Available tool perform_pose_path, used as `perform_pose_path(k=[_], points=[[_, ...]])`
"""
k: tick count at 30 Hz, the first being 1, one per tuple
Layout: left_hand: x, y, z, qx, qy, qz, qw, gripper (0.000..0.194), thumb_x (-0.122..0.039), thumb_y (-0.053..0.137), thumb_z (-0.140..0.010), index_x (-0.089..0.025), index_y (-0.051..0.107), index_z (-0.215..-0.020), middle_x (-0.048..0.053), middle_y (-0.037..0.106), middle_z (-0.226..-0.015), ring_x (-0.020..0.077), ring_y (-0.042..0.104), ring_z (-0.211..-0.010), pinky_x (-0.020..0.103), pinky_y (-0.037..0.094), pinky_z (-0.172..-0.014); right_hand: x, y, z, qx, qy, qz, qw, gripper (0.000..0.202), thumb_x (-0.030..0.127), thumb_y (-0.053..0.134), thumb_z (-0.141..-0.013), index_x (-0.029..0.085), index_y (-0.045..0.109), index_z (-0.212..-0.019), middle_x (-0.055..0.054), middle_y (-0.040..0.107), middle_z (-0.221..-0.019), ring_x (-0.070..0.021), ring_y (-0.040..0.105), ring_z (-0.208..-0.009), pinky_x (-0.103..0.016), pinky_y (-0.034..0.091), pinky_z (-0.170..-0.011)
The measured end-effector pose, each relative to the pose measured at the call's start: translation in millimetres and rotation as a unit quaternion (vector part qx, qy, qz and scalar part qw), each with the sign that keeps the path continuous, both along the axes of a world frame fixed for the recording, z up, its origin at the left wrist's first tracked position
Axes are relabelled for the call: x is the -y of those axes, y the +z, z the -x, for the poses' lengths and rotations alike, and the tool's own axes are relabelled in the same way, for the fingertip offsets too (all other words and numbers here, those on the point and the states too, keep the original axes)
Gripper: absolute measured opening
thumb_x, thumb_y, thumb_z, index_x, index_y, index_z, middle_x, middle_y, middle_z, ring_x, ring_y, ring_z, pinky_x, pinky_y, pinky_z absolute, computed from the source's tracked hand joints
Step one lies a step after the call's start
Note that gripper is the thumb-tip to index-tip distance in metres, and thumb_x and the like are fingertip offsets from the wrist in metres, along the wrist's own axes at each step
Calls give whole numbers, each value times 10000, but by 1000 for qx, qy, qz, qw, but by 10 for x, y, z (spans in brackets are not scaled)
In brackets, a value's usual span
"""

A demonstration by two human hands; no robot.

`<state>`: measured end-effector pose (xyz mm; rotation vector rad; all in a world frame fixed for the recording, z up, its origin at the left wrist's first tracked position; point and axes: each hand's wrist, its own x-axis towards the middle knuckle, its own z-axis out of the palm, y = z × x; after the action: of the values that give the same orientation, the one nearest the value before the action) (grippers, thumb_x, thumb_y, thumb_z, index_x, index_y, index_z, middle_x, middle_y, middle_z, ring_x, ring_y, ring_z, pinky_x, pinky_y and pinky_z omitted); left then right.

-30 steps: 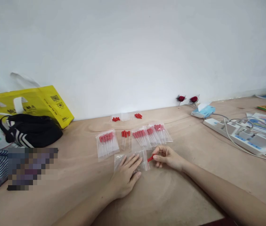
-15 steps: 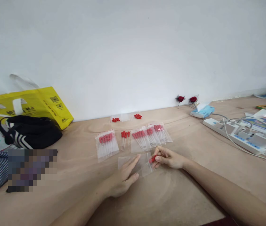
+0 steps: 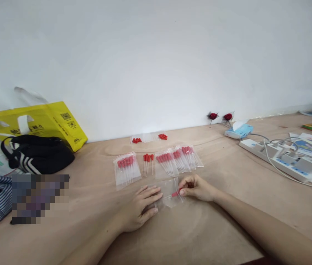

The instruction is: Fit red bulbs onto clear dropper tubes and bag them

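Observation:
A clear zip bag (image 3: 169, 185) lies flat on the table in front of me. My left hand (image 3: 137, 209) rests on its left part, fingers spread and flat. At the bag's right-hand mouth, my right hand (image 3: 196, 187) pinches the red bulb of a dropper (image 3: 175, 194), whose thin stem lies inside the bag, pointing left. Just beyond are several loose droppers (image 3: 148, 159) with red bulbs. Filled bags of droppers flank them: one bag (image 3: 127, 170) to the left, and overlapping bags (image 3: 168, 163) to the right.
Loose red bulbs (image 3: 162, 136) lie on clear bags by the wall. A yellow bag (image 3: 73, 129) and a black pouch (image 3: 45, 154) stand at left. To the right are a power strip (image 3: 283, 160) with cables, a blue tissue pack (image 3: 238, 131) and two dark red artificial roses (image 3: 227, 117).
My right hand has pushed the dropper leftward, so its red bulb is now partly inside the bag. My left hand has shifted slightly left, with its fingers more spread.

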<state>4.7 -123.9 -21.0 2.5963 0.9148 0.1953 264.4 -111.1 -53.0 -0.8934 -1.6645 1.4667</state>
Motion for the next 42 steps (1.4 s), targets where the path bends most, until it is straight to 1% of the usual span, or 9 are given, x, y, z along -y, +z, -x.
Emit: perform_pose_path(k=[3,6,9,13,23,33,36,38,42], points=[[11,2,0,-13,8,-5,1000,410,-290,433,-860,-279,394,-1267,26,379,-1349,206,310,-1249,461,213,-1037,25,2,30,22,-17,-4,1000,259,408,656,-649,153,644,-686,15,565,-586,-83,506,-535,-202,383,-509],[20,1,-10,-27,15,-9,999,419,-302,419,-866,-277,371,-1282,23,367,-1357,200,297,-1255,455,211,-1038,63,6,42,8,-26,79,997,366,474,617,-663,151,623,-834,19,563,-527,-97,524,-473,-214,400,-463],[32,3,-29,-33,19,-7,999,425,-311,400,-873,-278,348,-1294,18,344,-1369,202,283,-1261,459,204,-1039,109,2,64,-45,-41,113,992,430,417,699,-592,164,580,-918,1,617,-660,-107,571,-552,-229,442,-521],[50,13,-34,-1,36,5,999,481,-307,416,-862,-274,283,-1323,20,347,-1370,203,283,-1260,451,204,-1040,139,-35,125,-54,-94,102,989,402,281,798,-446,166,553,-743,36,599,-615,-86,546,-537,-203,418,-519],[36,23,68,63,54,60,995,426,-334,565,-755,-263,498,-1169,54,445,-1264,236,404,-1168,392,335,-970,121,16,147,-40,-172,114,978,326,417,734,-507,160,556,-599,48,544,-502,-79,506,-479,-229,451,-496],[-2,62,73,49,18,51,997,437,-315,543,-767,-279,485,-1199,34,459,-1288,234,389,-1193,460,230,-1026,137,28,78,15,-80,143,986,369,505,606,-634,192,428,-713,86,476,-421,-97,511,-356,-176,363,-343],[-17,55,85,43,13,44,998,428,-306,543,-764,-280,493,-1189,33,464,-1285,225,387,-1197,469,204,-1036,-5,65,2,60,-120,90,987,286,436,591,-660,193,454,-720,76,494,-481,-77,460,-324,-182,332,-324],[-27,47,97,37,11,41,998,433,-297,540,-764,-284,486,-1193,29,458,-1290,221,377,-1205,469,197,-1040,-174,121,-15,106,-171,1,980,190,359,568,-685,180,503,-696,42,538,-549,-79,479,-388,-200,365,-381],[-28,45,104,27,7,33,999,439,-266,548,-753,-274,492,-1188,36,459,-1287,239,340,-1229,503,142,-1044,-598,275,168,276,-189,-168,927,126,200,501,-722,159,582,-633,-7,613,-655,-123,560,-633,-224,407,-585]])
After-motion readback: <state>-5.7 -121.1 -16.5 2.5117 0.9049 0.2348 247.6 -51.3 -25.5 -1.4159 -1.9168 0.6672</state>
